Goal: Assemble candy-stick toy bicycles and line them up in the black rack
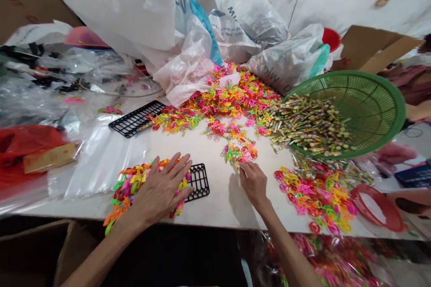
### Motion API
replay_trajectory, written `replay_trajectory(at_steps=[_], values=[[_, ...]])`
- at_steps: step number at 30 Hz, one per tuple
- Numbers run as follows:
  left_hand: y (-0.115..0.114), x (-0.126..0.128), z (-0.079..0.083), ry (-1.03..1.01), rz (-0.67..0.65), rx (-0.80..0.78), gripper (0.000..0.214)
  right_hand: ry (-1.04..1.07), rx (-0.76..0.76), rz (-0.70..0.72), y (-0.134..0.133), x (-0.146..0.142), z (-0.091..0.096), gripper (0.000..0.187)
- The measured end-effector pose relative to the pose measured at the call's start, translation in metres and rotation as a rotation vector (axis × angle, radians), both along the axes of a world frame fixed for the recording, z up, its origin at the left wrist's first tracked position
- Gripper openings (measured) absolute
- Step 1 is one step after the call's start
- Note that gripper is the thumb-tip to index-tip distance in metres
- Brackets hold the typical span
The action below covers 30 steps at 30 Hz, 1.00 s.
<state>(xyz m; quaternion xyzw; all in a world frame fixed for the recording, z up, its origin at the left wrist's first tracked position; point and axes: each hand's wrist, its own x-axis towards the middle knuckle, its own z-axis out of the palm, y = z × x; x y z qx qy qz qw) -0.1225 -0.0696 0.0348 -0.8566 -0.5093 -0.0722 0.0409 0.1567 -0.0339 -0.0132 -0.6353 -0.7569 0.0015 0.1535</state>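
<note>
My left hand lies flat, fingers spread, over bright plastic toy pieces set on a black grid tray. The tray's right end shows bare beyond my fingers; the rest is hidden under pieces and hand. Pieces on its left side reach past the table's front edge. Further right, my right hand is closed in a pinch at the near edge of a small heap of mixed coloured pieces. Whatever its fingertips hold is too small or hidden to name.
A large pile of coloured pieces spreads across the back of the white table. The tilted green basket spills small patterned tubes. Another black grid tray lies back left. A red basket stands at the front right.
</note>
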Motion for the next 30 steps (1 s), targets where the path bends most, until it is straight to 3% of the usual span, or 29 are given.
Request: replay_trajectory(at_steps=[2, 7, 9, 13, 18, 24, 30], values=[[0.0, 0.0, -0.001, 0.002, -0.002, 0.008, 0.055, 0.085, -0.116, -0.123, 0.006, -0.004, 0.002, 0.02], [0.001, 0.0, -0.001, 0.008, -0.009, 0.021, 0.054, 0.136, -0.308, -0.27, 0.04, -0.017, 0.0, 0.024], [0.001, 0.0, -0.001, 0.01, -0.008, 0.017, 0.054, 0.267, -0.314, -0.272, 0.048, -0.015, -0.003, 0.022], [0.001, 0.0, 0.0, 0.015, -0.012, 0.007, 0.054, 0.782, -0.299, -0.242, 0.05, -0.001, -0.004, 0.024], [0.001, 0.0, -0.001, 0.015, -0.015, 0.009, 0.055, 1.01, -0.304, -0.318, 0.05, 0.009, 0.012, 0.023], [0.001, -0.001, -0.003, 0.022, -0.014, 0.002, 0.055, 1.296, -0.5, -0.151, 0.038, -0.01, 0.019, 0.028], [0.001, -0.001, -0.001, 0.031, -0.019, -0.022, 0.056, 1.25, -0.672, -0.068, 0.015, -0.038, -0.003, 0.025]])
